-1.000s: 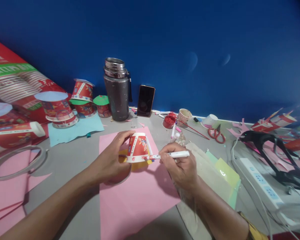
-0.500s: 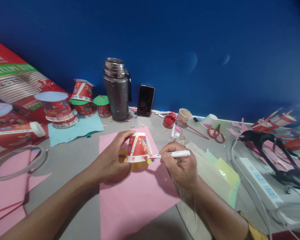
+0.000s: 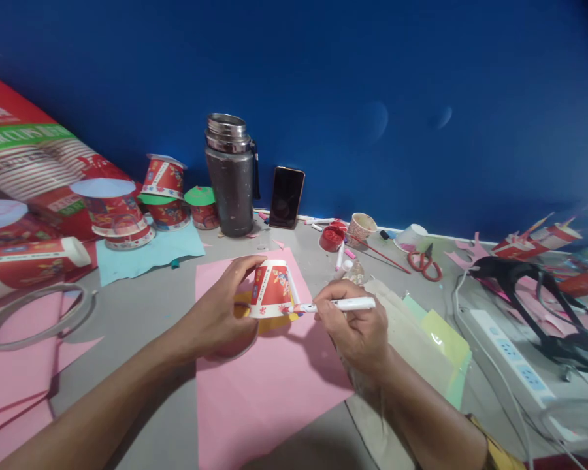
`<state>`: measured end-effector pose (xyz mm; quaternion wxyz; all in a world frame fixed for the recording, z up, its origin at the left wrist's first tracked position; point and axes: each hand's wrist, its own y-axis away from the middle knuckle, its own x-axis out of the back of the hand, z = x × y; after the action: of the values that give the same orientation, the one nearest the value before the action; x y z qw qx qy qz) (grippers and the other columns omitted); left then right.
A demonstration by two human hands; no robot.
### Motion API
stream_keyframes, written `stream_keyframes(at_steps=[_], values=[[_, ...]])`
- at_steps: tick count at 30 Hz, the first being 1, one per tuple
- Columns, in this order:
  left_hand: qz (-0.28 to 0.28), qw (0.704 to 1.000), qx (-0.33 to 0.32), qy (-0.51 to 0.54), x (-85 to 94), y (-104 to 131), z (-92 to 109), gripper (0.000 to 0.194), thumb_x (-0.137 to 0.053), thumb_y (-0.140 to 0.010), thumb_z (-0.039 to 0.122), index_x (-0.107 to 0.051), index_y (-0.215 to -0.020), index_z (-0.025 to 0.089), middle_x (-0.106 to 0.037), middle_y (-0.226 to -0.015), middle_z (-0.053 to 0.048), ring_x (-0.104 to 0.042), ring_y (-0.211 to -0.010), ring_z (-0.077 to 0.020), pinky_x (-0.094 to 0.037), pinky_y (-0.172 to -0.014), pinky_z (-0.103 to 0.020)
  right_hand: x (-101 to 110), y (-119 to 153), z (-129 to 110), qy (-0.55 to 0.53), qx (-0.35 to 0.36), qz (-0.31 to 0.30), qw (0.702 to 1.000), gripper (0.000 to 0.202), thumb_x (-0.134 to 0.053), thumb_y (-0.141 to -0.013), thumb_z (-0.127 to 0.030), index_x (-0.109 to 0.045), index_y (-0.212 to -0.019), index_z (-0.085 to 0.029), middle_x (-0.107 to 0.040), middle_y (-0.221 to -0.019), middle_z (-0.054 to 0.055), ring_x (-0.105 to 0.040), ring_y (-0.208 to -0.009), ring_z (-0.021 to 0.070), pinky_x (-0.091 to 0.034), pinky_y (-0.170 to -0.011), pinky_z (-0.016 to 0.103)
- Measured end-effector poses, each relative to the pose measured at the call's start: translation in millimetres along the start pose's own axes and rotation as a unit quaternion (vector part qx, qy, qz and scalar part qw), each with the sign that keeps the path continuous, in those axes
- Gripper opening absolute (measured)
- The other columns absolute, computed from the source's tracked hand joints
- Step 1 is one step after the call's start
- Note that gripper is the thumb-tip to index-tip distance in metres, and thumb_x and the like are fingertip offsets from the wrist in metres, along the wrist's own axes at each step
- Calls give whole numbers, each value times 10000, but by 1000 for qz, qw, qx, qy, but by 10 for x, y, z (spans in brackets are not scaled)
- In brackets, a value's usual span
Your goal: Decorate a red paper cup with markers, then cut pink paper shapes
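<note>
- Red paper cup (image 3: 269, 288), wide end down; it is over the pink paper (image 3: 259, 398), near that sheet's far edge, on the table (image 3: 137, 300);
- Left hand (image 3: 216, 314) pinches the cup between thumb and fingers; right hand (image 3: 357, 334) pinches the white marker (image 3: 357, 303), tip by the cup's low rim;
- The cup looks light, thin and a bit slippery; squeezing could dent it; best hold its firm ends;
- The marker looks light but stiff; hold it near the tip.

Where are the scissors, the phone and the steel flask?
Scissors (image 3: 430, 269), head view, on the red handle.
Phone (image 3: 286, 199), head view, on the dark screen.
Flask (image 3: 231, 192), head view, on the grey body.
</note>
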<state>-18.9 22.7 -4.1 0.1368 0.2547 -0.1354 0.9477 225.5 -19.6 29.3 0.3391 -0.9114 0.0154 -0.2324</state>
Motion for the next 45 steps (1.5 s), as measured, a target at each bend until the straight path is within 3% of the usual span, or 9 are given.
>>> stream_keyframes(at_steps=[12, 17, 24, 27, 31, 35, 41, 45], values=[[7, 1000, -13, -1, -12, 12, -21, 812, -742, -755, 347, -500, -1528, 284, -556, -1588, -131, -541, -1504, -390, -501, -1222, -561, 2, 5, 13, -6, -15, -8, 1000, 192, -614, -965, -210, -689, -788, -216, -703, -652, -16, -603, -519, 127, -465, -527, 249], [6, 1000, -14, -4, 7, -3, -10, 814, -751, -752, 332, -494, -1521, 272, -571, -1572, -140, -556, -1485, -390, -489, -1230, -567, 19, 19, 51, -32, -41, 29, 998, 184, -610, -992, -222, -701, -832, -221, -722, -669, -11, -651, -545, 138, -505, -540, 248], [-9, 999, 0, 49, 43, -2, 32, 801, -730, -752, 232, -475, -1509, 287, -544, -1623, -129, -504, -1552, -362, -482, -1245, -545, -40, 50, 170, -47, -36, 79, 995, 154, -612, -1061, -301, -731, -1133, -236, -780, -825, 18, -706, -669, 164, -584, -658, 297], [-12, 994, 15, 108, 54, 3, 63, 797, -756, -754, 249, -474, -1498, 288, -523, -1649, -142, -477, -1573, -374, -527, -1205, -540, -54, 34, 229, -24, -36, 52, 998, 214, -742, -979, -350, -722, -1168, -251, -811, -1013, 53, -727, -791, 191, -600, -721, 322], [-22, 981, 19, 194, 77, -8, 99, 808, -854, -765, 342, -478, -1479, 296, -502, -1669, -171, -468, -1577, -403, -533, -1198, -557, -61, -4, 324, -10, -49, -24, 998, 671, -946, -754, -470, -679, -1334, -263, -764, -1326, 115, -729, -988, 259, -604, -797, 369], [-51, 958, 11, 281, 49, -17, 129, 866, -943, -730, 440, -486, -1453, 310, -512, -1660, -185, -521, -1533, -426, -536, -1194, -570, -55, -25, 383, -8, -74, -90, 993, 978, -1002, -656, -489, -580, -1506, -254, -664, -1494, 166, -686, -1182, 330, -601, -833, 390], [-100, 947, 8, 306, -41, 10, 128, 896, -936, -771, 445, -447, -1507, 300, -470, -1691, -192, -534, -1525, -404, -550, -1184, -538, -43, -24, 413, -10, -44, -129, 991, 1012, -1011, -652, -500, -568, -1519, -223, -667, -1453, 178, -684, -1161, 330, -609, -889, 427], [-98, 970, 3, 223, 15, 24, 70, 1062, -922, -757, 406, -314, -1627, 361, -260, -1812, -155, -324, -1648, -433, -495, -1229, -584, -23, -40, 435, 43, -16, -145, 988, 1005, -1011, -681, -507, -552, -1534, -239, -679, -1419, 176, -667, -1193, 355, -582, -1010, 528]])
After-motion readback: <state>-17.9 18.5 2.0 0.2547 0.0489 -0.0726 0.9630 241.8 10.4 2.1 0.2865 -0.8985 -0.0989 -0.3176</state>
